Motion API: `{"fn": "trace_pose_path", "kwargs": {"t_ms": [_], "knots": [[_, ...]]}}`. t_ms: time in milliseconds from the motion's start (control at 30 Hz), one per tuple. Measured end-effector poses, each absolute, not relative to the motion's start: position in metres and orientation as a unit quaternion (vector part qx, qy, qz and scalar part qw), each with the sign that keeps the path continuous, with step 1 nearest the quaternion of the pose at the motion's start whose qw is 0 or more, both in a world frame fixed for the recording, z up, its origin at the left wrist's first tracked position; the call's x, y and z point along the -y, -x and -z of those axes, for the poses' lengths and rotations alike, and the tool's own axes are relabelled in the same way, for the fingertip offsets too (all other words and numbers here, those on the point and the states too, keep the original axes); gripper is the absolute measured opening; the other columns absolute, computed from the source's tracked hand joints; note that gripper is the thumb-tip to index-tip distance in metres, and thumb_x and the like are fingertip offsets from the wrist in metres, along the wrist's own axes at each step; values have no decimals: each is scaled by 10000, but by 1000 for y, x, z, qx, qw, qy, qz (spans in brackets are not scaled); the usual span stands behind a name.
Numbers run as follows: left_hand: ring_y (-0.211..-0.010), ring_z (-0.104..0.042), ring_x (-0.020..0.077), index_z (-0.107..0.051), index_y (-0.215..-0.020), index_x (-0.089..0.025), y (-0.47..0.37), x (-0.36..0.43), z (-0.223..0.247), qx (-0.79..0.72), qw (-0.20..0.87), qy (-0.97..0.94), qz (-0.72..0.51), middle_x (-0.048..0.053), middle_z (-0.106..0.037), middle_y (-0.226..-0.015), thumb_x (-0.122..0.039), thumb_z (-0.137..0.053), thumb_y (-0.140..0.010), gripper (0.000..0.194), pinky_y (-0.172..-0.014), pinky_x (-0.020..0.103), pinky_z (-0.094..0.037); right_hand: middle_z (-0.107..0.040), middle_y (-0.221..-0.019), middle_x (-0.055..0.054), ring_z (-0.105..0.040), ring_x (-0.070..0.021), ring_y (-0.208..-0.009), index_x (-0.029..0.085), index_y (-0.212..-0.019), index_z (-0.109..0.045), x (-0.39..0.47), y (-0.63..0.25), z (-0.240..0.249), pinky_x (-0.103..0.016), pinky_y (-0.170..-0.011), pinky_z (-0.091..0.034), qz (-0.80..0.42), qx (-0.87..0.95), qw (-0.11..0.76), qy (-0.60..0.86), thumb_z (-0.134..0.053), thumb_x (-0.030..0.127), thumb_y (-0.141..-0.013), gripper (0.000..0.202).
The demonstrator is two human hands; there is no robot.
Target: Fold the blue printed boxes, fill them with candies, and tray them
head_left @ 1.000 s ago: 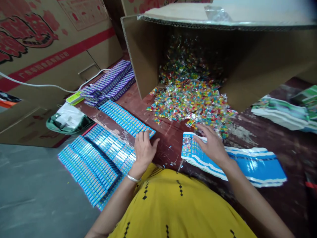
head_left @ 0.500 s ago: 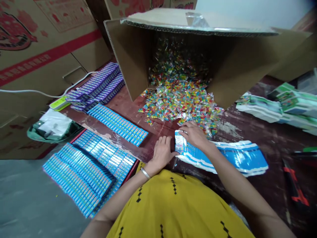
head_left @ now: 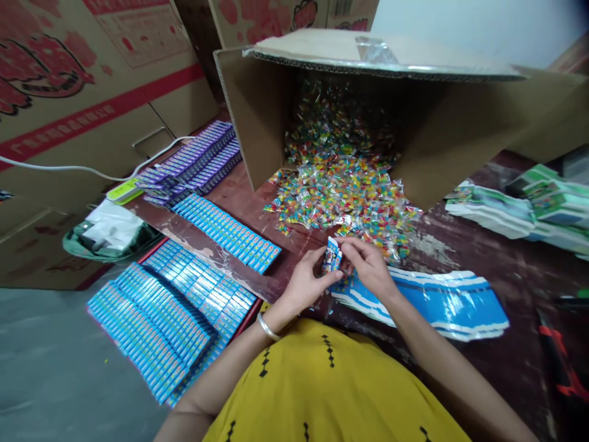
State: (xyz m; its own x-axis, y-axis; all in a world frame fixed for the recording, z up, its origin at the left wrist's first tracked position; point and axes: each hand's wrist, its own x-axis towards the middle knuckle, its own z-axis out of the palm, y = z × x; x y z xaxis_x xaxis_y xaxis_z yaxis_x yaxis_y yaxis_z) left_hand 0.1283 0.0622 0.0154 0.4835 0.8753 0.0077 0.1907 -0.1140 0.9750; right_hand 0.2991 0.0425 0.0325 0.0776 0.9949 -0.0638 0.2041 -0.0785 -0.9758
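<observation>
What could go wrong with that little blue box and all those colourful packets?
The little blue box is gripped in the left hand, with the right hand at its side, so a hard squeeze might crease it.

The colourful packets spread out of the cardboard box's open side near the right hand; a bump could scatter them.

The fanned flat blue cartons lie beneath the right forearm, which might nudge them out of line.

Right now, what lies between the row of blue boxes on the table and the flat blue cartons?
In the head view, a strip of tabletop, then the left hand holding a small blue carton.
</observation>
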Motion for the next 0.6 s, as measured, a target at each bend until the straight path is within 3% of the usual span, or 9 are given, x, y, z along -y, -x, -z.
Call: {"fn": "trace_pose_path", "kwargs": {"t_ms": [67,133,233,333,400,500,600], "knots": [[-1149,-596,279,-548,-1330,-162,-122,-68,-20,-332,643,-611,-321,128,-610,-1298,-436,-657,-833,578,-1007,408,-446,-584,-678,18,-554,-136,-570,237,-1169,-608,-34,-297,-37,-257,-519,-464,-471,551,420,546,-534,439,-917,331],[-1121,-610,274,-575,-1306,-150,-115,-71,-23,-280,711,-567,-307,122,-636,-1263,-412,-646,-847,533,-1009,396,-436,-581,-688,30,-561,-129,-588,243,-1184,-576,-30,-298,-41,-253,-552,-465,-488,578,397,520,-577,410,-903,327],[-1114,-602,268,-627,-1250,-152,-107,-69,-23,-238,732,-579,-269,101,-666,-1204,-398,-662,-836,482,-999,358,-423,-583,-654,43,-572,-125,-555,227,-988,-563,-32,-305,-51,-247,-531,-466,-540,594,331,496,-649,405,-857,237],[-978,-631,238,-679,-1165,-142,-106,-65,-20,-244,727,-593,-244,80,-707,-1060,-413,-662,-832,430,-865,302,-466,-610,-632,24,-590,-140,-532,211,-801,-539,-38,-311,-59,-249,-487,-469,-600,593,242,479,-682,439,-820,270],[-863,-635,200,-698,-1112,-135,-108,-64,-17,-277,734,-557,-271,66,-715,-981,-409,-656,-837,391,-779,273,-473,-615,-629,23,-582,-138,-525,211,-813,-555,-41,-312,-59,-251,-491,-468,-570,570,292,514,-692,446,-807,272],[-817,-631,173,-699,-1071,-137,-114,-63,-12,-326,733,-473,-364,57,-718,-965,-378,-677,-823,347,-769,271,-483,-638,-749,17,-601,-144,-652,225,-958,-589,-40,-305,-47,-250,-577,-473,-471,523,427,568,-745,401,-765,304],[-810,-632,161,-710,-999,-137,-120,-60,-6,-364,699,-437,-434,52,-717,-940,-345,-718,-787,297,-776,266,-490,-571,-705,27,-534,-131,-659,203,-795,-597,-34,-292,-28,-238,-576,-416,-430,529,450,576,-728,388,-782,227]]}}
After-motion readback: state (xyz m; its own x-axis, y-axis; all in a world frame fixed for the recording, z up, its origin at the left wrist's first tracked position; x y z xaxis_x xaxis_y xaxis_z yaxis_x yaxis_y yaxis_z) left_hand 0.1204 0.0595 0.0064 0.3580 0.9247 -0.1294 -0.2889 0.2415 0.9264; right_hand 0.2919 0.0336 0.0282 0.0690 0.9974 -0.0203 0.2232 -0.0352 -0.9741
